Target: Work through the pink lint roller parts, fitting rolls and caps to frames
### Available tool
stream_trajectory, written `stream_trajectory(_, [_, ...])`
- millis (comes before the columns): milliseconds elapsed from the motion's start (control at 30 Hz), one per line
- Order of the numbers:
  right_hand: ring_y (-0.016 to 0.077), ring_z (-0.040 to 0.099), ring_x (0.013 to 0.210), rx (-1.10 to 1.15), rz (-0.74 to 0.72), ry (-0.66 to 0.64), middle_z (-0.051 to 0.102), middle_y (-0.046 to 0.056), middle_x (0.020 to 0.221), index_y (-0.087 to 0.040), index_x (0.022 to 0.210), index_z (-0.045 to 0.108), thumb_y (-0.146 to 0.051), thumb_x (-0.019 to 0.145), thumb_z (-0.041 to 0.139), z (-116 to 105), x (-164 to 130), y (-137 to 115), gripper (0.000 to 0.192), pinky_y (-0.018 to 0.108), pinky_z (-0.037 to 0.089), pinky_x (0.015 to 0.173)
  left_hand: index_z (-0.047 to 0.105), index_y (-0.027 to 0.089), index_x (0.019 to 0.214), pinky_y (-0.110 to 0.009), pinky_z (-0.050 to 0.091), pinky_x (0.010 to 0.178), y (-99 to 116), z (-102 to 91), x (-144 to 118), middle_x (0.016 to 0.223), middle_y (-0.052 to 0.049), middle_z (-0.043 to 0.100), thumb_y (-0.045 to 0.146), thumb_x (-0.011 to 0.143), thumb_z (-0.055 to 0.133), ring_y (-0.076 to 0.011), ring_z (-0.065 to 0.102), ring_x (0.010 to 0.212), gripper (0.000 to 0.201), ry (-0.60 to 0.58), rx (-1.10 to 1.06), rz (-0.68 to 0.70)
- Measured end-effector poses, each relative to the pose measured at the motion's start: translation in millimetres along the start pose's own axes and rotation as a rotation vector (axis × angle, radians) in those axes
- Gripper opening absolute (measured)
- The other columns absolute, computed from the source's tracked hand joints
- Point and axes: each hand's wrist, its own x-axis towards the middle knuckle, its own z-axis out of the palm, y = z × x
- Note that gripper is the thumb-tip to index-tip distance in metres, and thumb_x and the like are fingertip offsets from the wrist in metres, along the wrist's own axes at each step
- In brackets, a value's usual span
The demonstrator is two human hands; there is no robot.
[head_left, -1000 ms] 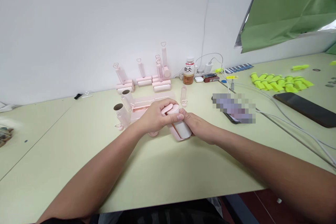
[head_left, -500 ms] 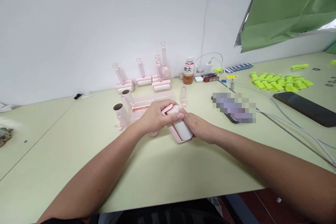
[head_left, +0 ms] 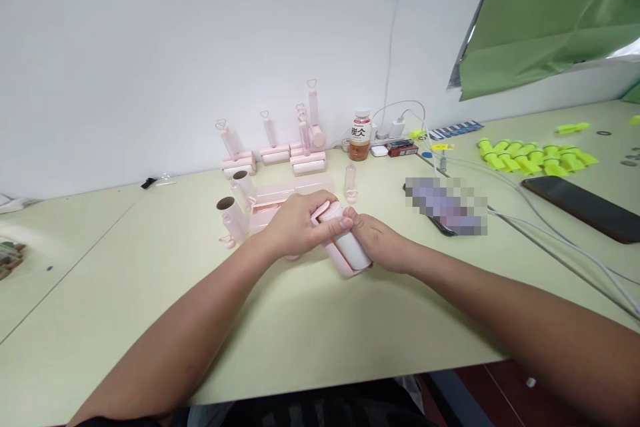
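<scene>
Both hands grip pink lint roller (head_left: 345, 245): left hand (head_left: 295, 223) at top, right hand (head_left: 377, 243) beside.

pink holder (head_left: 336, 255) around a white roll (head_left: 347, 245) (pale green table (head_left: 320, 327)), yellow-green clips (head_left: 535, 157).

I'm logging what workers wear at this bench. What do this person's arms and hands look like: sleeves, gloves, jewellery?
Both forearms are bare up to the picture's lower edge; no sleeves show. The left hand and right hand wear no gloves, and no watch, ring or bracelet is visible. Fingers are uncovered, nails short and unpainted.
</scene>
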Motion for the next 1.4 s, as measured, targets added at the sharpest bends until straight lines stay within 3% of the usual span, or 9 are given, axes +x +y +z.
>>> stream_trajectory(267, [0.0141, 0.041, 0.050, 0.045, 0.008, 0.028, 0.045, 0.000, 0.056, -0.021, 0.064, 0.045, -0.077, 0.089, 0.030, 2.6, 2.1, -1.4, 0.063, 0.027, 0.031, 0.044, 0.066, 0.020, 0.096, -0.027, 0.042, 0.071, 0.6, 2.3, 0.0, 0.088, -0.001, 0.067, 0.050, 0.085, 0.060, -0.0175, 0.059, 0.079, 0.033, 0.042, -0.052, -0.036])
stream_trajectory(367, [0.0139, 0.043, 0.049, 0.219, 0.112, 0.076, 0.048, 0.000, 0.058, -0.020, 0.072, 0.052, -0.083, 0.083, 0.034, 4.4, 3.0, -4.5, 0.067, 0.025, 0.031, 0.041, 0.063, 0.019, 0.108, -0.027, 0.042, 0.063, -0.3, 2.7, 0.5, 0.089, -0.003, 0.065, 0.053, 0.083, 0.059, -0.0157, 0.056, 0.072, 0.043, 0.166, -0.269, -0.152])
stream_trajectory(467, [0.0132, 0.043, 0.047, 0.468, 0.230, 0.114, 0.050, 0.000, 0.058, -0.019, 0.082, 0.057, -0.086, 0.081, 0.033, 5.6, 3.3, -7.0, 0.071, 0.023, 0.027, 0.038, 0.058, 0.018, 0.119, -0.025, 0.040, 0.052, 2.1, 1.9, -0.6, 0.084, -0.003, 0.062, 0.052, 0.080, 0.060, -0.0132, 0.053, 0.062, 0.052, 0.119, -0.597, -0.215])
stream_trajectory(667, [0.0126, 0.049, 0.047, 0.700, 0.130, -0.151, 0.057, 0.000, 0.064, -0.019, 0.090, 0.052, -0.075, 0.084, 0.048, 13.4, 2.4, -7.8, 0.057, 0.024, 0.040, 0.042, 0.048, 0.022, 0.119, -0.031, 0.054, 0.060, 5.6, 14.6, -14.4, 0.099, -0.008, 0.068, 0.035, 0.070, 0.076, -0.0204, 0.066, 0.074, 0.057, 0.039, -0.967, -0.190])
stream_trajectory(767, [0.0165, 0.059, 0.063, 0.529, 0.040, -0.149, 0.061, 0.004, 0.078, -0.019, 0.095, 0.054, -0.067, 0.087, 0.052, 9.4, 6.2, -2.6, 0.048, 0.032, 0.051, 0.058, 0.051, 0.021, 0.107, -0.032, 0.055, 0.062, 4.5, 21.2, -23.8, 0.095, -0.006, 0.070, 0.026, 0.066, 0.074, -0.0222, 0.068, 0.077, 0.047, 0.271, -1.110, -0.218])
stream_trajectory(867, [0.0219, 0.060, 0.080, -0.028, -0.110, 0.231, 0.061, 0.008, 0.088, -0.018, 0.088, 0.061, -0.054, 0.086, 0.058, -8.6, 15.1, 7.7, 0.036, 0.039, 0.052, 0.074, 0.059, 0.013, 0.093, -0.033, 0.055, 0.066, 6.2, 16.6, -32.2, 0.082, -0.008, 0.069, 0.026, 0.062, 0.067, -0.0236, 0.068, 0.076, 0.034, 0.356, -1.267, -0.373])
stream_trajectory(967, [0.0348, 0.046, 0.123, -0.492, -0.193, 0.565, 0.051, 0.016, 0.130, -0.020, 0.107, 0.068, -0.044, 0.086, 0.060, -31.8, 26.9, 20.5, 0.033, 0.052, 0.040, 0.100, 0.062, 0.012, 0.090, -0.034, 0.054, 0.061, 7.4, 5.0, -40.0, 0.076, -0.008, 0.066, 0.030, 0.065, 0.061, -0.0210, 0.064, 0.066, 0.030, 0.354, -1.472, -0.473])
stream_trajectory(1167, [0.0431, 0.004, 0.147, -0.671, 0.026, 0.372, 0.007, 0.011, 0.164, -0.029, 0.143, 0.050, -0.053, 0.090, 0.056, -43.3, 46.8, 41.3, 0.059, 0.060, 0.020, 0.114, 0.061, 0.018, 0.108, -0.038, 0.053, 0.060, 0.8, -7.6, -48.3, 0.089, -0.010, 0.065, 0.043, 0.082, 0.046, -0.0225, 0.062, 0.067, 0.040, 0.428, -1.685, -0.476])
stream_trajectory(1400, [0.0403, 0.012, 0.147, -0.660, 0.071, 0.371, 0.015, 0.016, 0.162, -0.026, 0.151, 0.035, -0.055, 0.090, 0.054, -34.8, 57.3, 55.8, 0.070, 0.058, 0.023, 0.114, 0.061, 0.015, 0.104, -0.043, 0.057, 0.064, 4.2, -9.4, -45.2, 0.088, -0.011, 0.065, 0.045, 0.094, 0.038, -0.0248, 0.066, 0.074, 0.040, 0.459, -1.637, -0.515])
